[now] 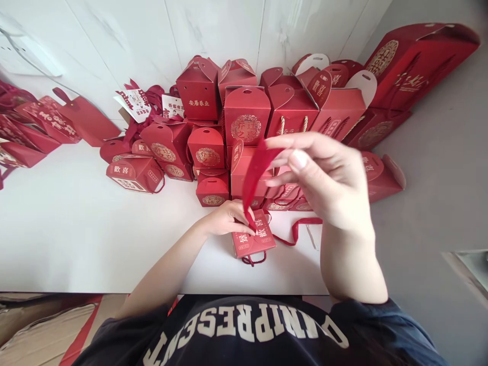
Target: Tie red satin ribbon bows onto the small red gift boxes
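Observation:
A small red gift box [244,244] with pale lettering lies on the white table in front of me, a dark red cord handle [254,261] at its near side. My left hand [231,218] rests on the box top, fingers closed around the lower part of a red ribbon [253,175]. Raised above and to the right, my right hand [324,173] has the ribbon's upper end at its fingertips, so the band runs upward between both hands. More of the red ribbon trails across the table right of the box. Exactly how it passes through the box top is hidden by my fingers.
Stacked red gift boxes [246,117] line the back of the white table [76,229]. A lone box [133,173] sits left of them, and red bags [91,119] stand farther left. A larger red box [415,71] tops the right stack. Cardboard [46,330] lies below the table edge.

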Demonstrator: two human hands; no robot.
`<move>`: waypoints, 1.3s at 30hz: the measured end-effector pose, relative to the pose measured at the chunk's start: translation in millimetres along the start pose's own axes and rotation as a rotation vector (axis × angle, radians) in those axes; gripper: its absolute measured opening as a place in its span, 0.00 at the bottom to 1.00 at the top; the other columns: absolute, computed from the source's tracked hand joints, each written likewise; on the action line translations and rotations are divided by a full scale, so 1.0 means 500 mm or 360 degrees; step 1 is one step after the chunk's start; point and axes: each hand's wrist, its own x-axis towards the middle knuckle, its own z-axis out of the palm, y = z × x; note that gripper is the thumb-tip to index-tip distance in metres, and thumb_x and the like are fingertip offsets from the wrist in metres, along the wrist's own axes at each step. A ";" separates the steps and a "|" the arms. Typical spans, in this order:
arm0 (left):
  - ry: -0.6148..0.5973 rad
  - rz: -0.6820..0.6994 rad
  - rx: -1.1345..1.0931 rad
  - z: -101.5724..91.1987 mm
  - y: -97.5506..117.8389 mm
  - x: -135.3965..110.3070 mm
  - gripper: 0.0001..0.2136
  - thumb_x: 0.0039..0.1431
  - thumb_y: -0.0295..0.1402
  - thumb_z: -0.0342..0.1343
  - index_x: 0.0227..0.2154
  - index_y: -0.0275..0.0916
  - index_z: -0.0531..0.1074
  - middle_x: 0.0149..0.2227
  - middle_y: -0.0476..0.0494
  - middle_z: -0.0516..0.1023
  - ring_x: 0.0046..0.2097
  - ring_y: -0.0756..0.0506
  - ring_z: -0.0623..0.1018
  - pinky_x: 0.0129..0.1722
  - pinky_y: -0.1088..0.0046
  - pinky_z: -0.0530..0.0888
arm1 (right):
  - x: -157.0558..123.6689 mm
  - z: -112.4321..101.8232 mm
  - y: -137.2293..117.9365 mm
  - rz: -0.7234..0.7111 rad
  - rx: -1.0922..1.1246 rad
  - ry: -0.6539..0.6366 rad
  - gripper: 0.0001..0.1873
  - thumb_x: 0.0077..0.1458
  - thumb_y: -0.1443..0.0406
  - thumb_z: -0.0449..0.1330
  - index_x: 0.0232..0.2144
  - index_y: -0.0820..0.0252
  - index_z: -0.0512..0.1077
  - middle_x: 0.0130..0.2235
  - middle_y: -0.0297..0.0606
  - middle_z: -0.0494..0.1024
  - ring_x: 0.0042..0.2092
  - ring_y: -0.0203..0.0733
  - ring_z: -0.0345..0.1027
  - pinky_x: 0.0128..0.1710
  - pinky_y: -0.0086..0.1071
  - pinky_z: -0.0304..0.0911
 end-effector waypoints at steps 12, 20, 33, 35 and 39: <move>-0.0043 0.0090 0.0097 0.000 -0.015 0.002 0.23 0.59 0.54 0.55 0.24 0.40 0.82 0.32 0.38 0.80 0.37 0.44 0.74 0.45 0.63 0.70 | -0.109 -0.016 0.195 0.0368 -0.0237 -0.0877 0.12 0.56 0.60 0.66 0.43 0.56 0.75 0.40 0.38 0.74 0.40 0.40 0.67 0.40 0.33 0.64; -0.0143 0.0112 0.0458 -0.028 0.046 0.000 0.16 0.60 0.45 0.59 0.23 0.42 0.81 0.29 0.44 0.79 0.35 0.45 0.69 0.36 0.69 0.67 | -0.096 -0.008 0.160 0.0235 -0.0389 -0.0922 0.02 0.57 0.66 0.65 0.33 0.56 0.73 0.38 0.36 0.71 0.39 0.39 0.66 0.39 0.33 0.64; -0.0192 -0.0090 -0.0049 -0.050 0.050 0.000 0.14 0.55 0.44 0.63 0.36 0.39 0.84 0.33 0.39 0.81 0.35 0.47 0.80 0.35 0.76 0.75 | -0.129 0.001 0.176 0.0554 -0.0472 -0.0843 0.10 0.55 0.64 0.66 0.31 0.57 0.66 0.30 0.29 0.70 0.30 0.34 0.61 0.30 0.27 0.57; -0.0154 -0.0199 -0.0112 -0.045 0.046 -0.008 0.14 0.53 0.43 0.65 0.37 0.39 0.84 0.34 0.40 0.80 0.32 0.49 0.79 0.31 0.77 0.75 | -0.135 0.005 0.185 0.0563 -0.0482 -0.0789 0.11 0.55 0.64 0.66 0.32 0.57 0.66 0.30 0.29 0.70 0.30 0.34 0.61 0.30 0.27 0.57; -0.0046 -0.0422 -0.0306 -0.042 0.053 -0.020 0.14 0.52 0.43 0.66 0.37 0.40 0.84 0.37 0.42 0.75 0.26 0.53 0.76 0.24 0.79 0.74 | -0.137 0.008 0.190 0.0562 -0.0465 -0.0736 0.10 0.55 0.64 0.66 0.32 0.57 0.66 0.31 0.29 0.71 0.30 0.33 0.61 0.30 0.26 0.58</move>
